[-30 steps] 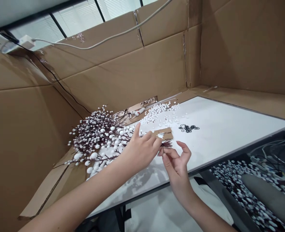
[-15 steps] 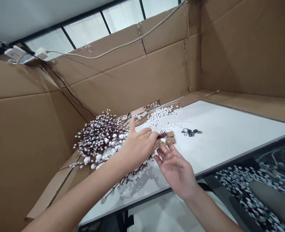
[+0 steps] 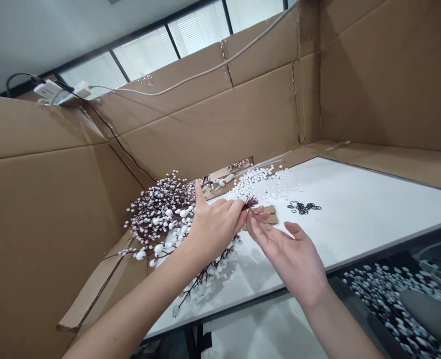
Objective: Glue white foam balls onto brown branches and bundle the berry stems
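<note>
My left hand is closed around a bunch of artificial berry branches with white berries and dark red stems. The cut stem ends poke out past its fingers, while the berried part hangs down below the wrist. At those stem ends, my right hand is palm up with its fingers stretched out and the thumb apart. Its fingertips meet the stems and the left fingers; a thin dark strand shows there, too small to name. A piece of cardboard lies just behind the hands.
More berry branches are heaped at the left. Loose white berries, pliers and small black rings lie on the white tabletop. Cardboard walls enclose it. Further berries show below at the right.
My right hand has turned and moved its fingers in against the stem ends, its thumb now spread away. The left hand keeps its hold on the bunch. The view has shifted slightly.
</note>
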Available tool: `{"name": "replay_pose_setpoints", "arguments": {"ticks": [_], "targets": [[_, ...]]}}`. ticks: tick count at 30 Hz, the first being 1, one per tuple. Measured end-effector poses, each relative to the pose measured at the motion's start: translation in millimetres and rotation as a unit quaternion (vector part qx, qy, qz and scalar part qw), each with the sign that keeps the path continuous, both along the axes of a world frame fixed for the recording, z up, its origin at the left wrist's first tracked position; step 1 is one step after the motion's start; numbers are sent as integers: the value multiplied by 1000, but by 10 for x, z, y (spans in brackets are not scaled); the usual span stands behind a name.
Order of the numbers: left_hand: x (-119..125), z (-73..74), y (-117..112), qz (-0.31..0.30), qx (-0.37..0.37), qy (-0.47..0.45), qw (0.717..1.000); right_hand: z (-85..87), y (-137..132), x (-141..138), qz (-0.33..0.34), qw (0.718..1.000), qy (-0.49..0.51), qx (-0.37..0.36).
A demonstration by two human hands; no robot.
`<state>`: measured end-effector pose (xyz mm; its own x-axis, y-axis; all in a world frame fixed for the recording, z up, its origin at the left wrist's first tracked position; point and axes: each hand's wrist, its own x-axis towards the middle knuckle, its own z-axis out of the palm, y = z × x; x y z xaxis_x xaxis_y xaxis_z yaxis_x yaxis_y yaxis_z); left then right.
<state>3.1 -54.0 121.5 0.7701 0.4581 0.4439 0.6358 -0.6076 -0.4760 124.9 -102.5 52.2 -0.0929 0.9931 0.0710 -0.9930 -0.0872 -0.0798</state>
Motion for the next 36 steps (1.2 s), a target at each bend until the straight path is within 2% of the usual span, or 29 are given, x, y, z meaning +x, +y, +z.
{"name": "replay_pose_setpoints", "arguments": {"ticks": [4, 8, 13, 17, 20, 25, 32, 36], "targets": [[19, 0, -13, 20, 8, -9, 1000, 9, 118, -94, -68, 998, 4, -11], [45, 35, -17, 35, -24, -17, 999, 38, 222, -220, -127, 991, 37, -21], [59, 81, -27, 41, -56, -28, 997, 70, 273, -302, -206, 978, 30, 27], [47, 96, -55, 34, -75, -38, 996, 78, 285, -297, -235, 969, 9, 74], [32, 114, -75, 28, -82, -46, 995, 81, 261, -264, -209, 974, 4, 89], [14, 138, -59, 36, -83, -68, 994, 78, 175, -189, -85, 991, 21, 99], [4, 105, -42, 39, -51, -97, 993, 129, 101, -51, -33, 992, -65, 100], [-15, 84, -44, 35, -54, -104, 993, 186, 62, -8, 1, 998, -6, 61]]}}
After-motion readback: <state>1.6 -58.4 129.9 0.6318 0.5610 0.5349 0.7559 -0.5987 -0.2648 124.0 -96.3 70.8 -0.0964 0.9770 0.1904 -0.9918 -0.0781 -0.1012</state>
